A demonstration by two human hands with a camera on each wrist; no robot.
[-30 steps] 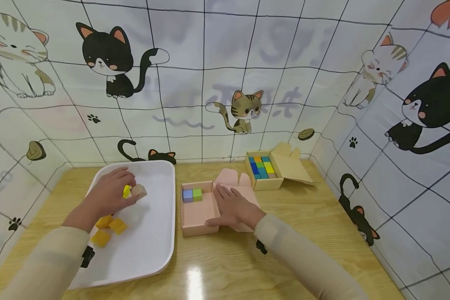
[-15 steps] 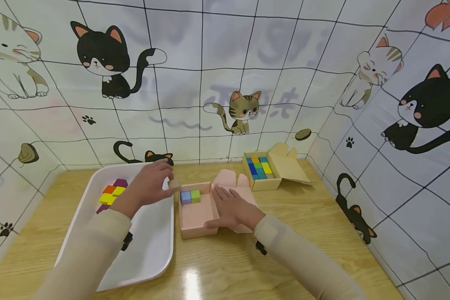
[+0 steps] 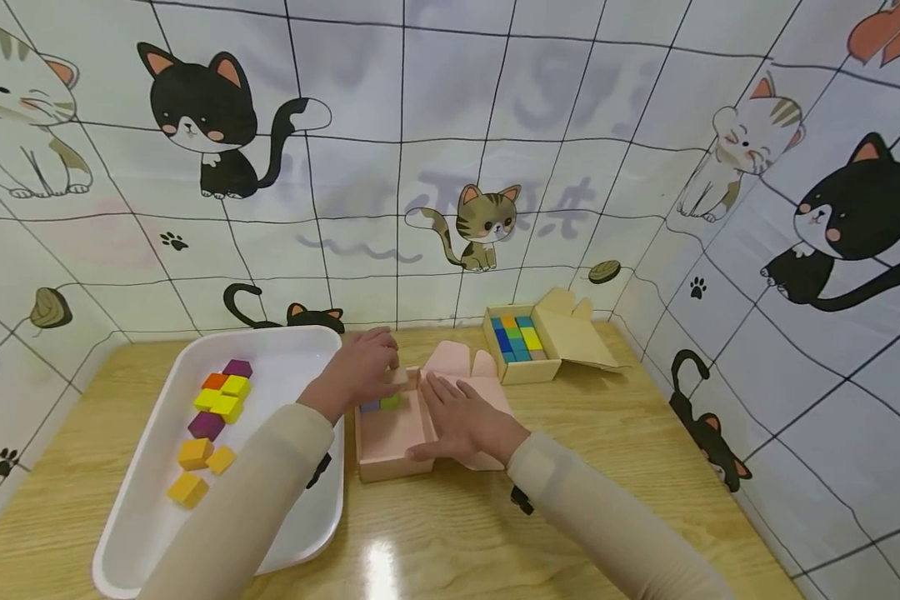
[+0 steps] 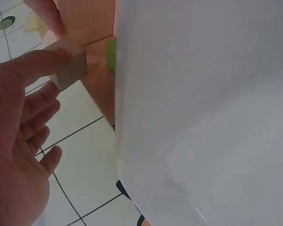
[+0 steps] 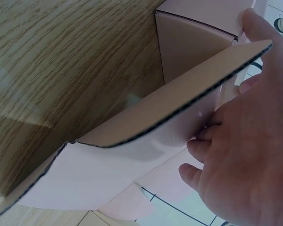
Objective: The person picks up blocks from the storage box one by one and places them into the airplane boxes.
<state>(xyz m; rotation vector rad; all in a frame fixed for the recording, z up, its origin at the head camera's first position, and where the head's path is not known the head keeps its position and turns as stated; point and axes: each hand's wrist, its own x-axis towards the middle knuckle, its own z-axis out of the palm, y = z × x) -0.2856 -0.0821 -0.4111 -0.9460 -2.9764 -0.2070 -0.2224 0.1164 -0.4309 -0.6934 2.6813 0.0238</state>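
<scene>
Between thumb and fingers, my left hand (image 3: pixel 356 371) pinches a pale wooden block (image 4: pixel 71 70) over the back part of a small pink cardboard box (image 3: pixel 396 469). Inside that box a blue block (image 3: pixel 370 407) and a green block (image 3: pixel 390 402) sit side by side, partly hidden by the left hand. My right hand (image 3: pixel 471 423) rests with extended fingers on the pink box's opened lid (image 5: pixel 108 174); its thumb lies at the box's near right edge. The left wrist view shows the held block above the box interior.
A white tray (image 3: pixel 322 533) on the left holds yellow blocks (image 3: pixel 225 408), orange blocks (image 3: pixel 187 490), a red-orange block (image 3: pixel 214 381) and purple blocks (image 3: pixel 206 426). Behind to the right stands a yellow box (image 3: pixel 532 372) of coloured blocks, lid open. Cat-print sheeting (image 3: pixel 360 175) encloses the table.
My left hand has carried the pale block rightward from the tray to above the pink box. The right hand has stayed on the lid. The head view has shifted slightly.
</scene>
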